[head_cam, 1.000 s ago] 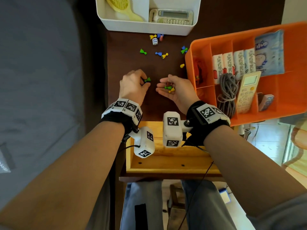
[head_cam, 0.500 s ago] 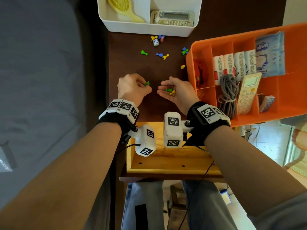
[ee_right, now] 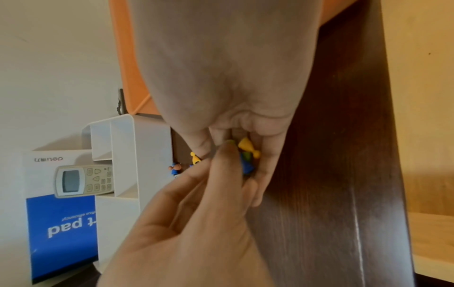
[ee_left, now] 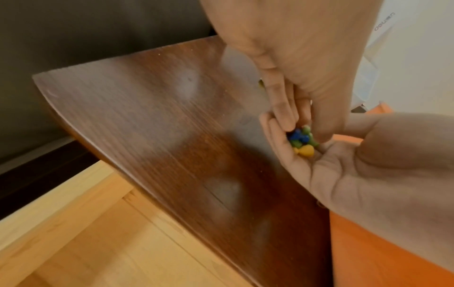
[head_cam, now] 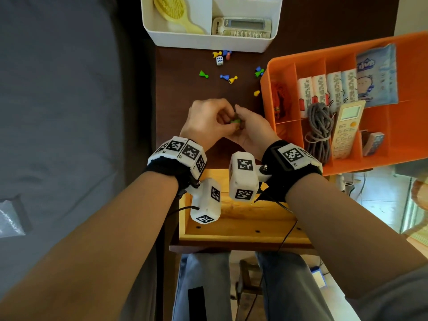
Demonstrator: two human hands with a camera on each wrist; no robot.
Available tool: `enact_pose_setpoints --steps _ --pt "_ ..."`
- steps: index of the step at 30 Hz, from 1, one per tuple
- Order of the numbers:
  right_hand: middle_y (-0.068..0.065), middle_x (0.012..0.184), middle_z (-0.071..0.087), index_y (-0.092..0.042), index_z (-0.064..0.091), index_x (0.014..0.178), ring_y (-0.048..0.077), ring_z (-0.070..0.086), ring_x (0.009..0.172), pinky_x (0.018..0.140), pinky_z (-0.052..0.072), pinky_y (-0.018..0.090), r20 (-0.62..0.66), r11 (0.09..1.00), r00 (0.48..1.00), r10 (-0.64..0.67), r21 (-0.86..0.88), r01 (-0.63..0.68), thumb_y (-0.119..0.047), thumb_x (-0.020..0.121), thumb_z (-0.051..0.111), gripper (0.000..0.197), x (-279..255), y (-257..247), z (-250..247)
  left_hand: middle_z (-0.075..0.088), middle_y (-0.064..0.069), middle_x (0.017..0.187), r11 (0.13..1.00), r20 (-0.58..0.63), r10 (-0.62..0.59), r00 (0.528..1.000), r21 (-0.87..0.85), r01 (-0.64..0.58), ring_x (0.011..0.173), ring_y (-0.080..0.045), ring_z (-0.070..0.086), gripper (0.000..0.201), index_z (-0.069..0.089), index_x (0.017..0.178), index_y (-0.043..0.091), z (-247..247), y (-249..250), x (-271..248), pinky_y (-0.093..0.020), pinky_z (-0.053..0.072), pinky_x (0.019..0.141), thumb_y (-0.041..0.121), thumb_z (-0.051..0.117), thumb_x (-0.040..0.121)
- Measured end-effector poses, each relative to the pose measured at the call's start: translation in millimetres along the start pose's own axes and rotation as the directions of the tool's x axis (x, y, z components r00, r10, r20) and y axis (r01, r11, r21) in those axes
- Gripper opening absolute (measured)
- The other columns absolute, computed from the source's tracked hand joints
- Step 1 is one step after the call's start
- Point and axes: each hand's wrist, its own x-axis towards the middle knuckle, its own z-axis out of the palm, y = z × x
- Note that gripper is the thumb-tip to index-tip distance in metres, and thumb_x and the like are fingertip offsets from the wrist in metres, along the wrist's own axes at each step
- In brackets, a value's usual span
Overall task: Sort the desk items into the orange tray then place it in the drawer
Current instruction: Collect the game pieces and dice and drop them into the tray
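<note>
My left hand [head_cam: 214, 119] pinches a green pawn [head_cam: 235, 121] between thumb and fingertips and holds it over my right hand [head_cam: 251, 130]. The right hand is palm up and cupped around several pawns [ee_left: 303, 142], blue, green and yellow. Both hands meet above the dark desk [head_cam: 180, 93], just left of the orange tray [head_cam: 412, 144]. The tray holds tissue packs [head_cam: 328, 89], a grey cord [head_cam: 320, 126], a remote [head_cam: 346, 128] and a small box [head_cam: 374, 143]. In the right wrist view a yellow pawn [ee_right: 247, 145] shows in the curled right fingers.
Several loose pawns [head_cam: 203, 74] and a white die [head_cam: 219, 60] lie on the desk beyond my hands. A white organizer [head_cam: 208, 44] with a yellow brush [head_cam: 172, 12] and a calculator [head_cam: 242, 27] stands at the back. The wooden drawer [head_cam: 243, 228] is open below my wrists.
My left hand has moved right with the green pawn and now meets the cupped right hand. The right hand has stayed in place with its pawns.
</note>
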Motion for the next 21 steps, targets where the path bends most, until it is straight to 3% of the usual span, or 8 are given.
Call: enact_pose_setpoints --steps 3,7,14,17,21 --pt "0.015 0.091 0.062 -0.002 0.059 0.088 0.021 0.062 0.084 0.068 0.057 0.030 -0.002 0.999 0.999 -0.040 0.012 0.040 -0.019 0.099 0.041 0.027 -1.7 -5.0 1.0 0.067 -0.001 0.083 0.998 -0.165 0.055 0.985 0.026 -0.052 0.069 -0.010 0.062 0.018 0.066 0.091 0.012 -4.3 -1.7 1.8 -0.024 0.053 0.066 0.027 0.068 0.080" --pt "0.014 0.080 0.060 0.001 0.059 0.081 0.022 0.063 0.074 0.061 0.056 0.022 -0.018 0.997 0.998 -0.065 -0.046 0.064 -0.019 0.100 0.038 0.034 -3.3 -14.6 4.0 0.064 -0.008 0.104 0.994 -0.324 0.059 0.944 0.109 -0.025 0.085 -0.020 0.063 0.021 0.065 0.105 0.010 -8.9 -12.9 13.4 -0.031 0.050 0.078 0.013 0.053 0.088" --pt "0.015 0.076 0.060 0.002 0.060 0.080 0.024 0.063 0.070 0.057 0.057 0.020 0.016 0.986 0.992 -0.123 -0.113 0.124 -0.015 0.098 0.043 0.030 2.6 -22.7 12.6 0.048 -0.008 0.132 0.979 -0.301 -0.015 0.953 0.191 0.076 0.118 -0.024 0.049 0.039 0.057 0.124 0.012 -12.1 -31.4 44.2 -0.031 0.043 0.097 0.007 0.055 0.085" --pt "0.014 0.076 0.060 0.001 0.061 0.081 0.023 0.064 0.070 0.058 0.057 0.020 0.042 0.982 0.992 -0.118 -0.146 0.123 -0.016 0.098 0.043 0.030 5.1 -27.7 13.2 0.050 -0.007 0.126 0.958 -0.261 -0.054 0.964 0.260 0.125 0.112 -0.026 0.050 0.038 0.058 0.123 0.014 -12.6 -32.0 54.0 -0.036 0.046 0.093 0.009 0.057 0.085" --pt "0.014 0.078 0.061 0.001 0.061 0.082 0.022 0.063 0.070 0.059 0.057 0.021 0.049 0.981 0.994 -0.101 -0.159 0.108 -0.016 0.098 0.043 0.030 6.6 -33.3 12.8 0.054 -0.010 0.115 0.944 -0.264 -0.078 0.961 0.289 0.156 0.102 -0.028 0.053 0.022 0.064 0.106 0.013 -12.2 -32.9 57.8 -0.039 0.048 0.084 0.010 0.059 0.085"
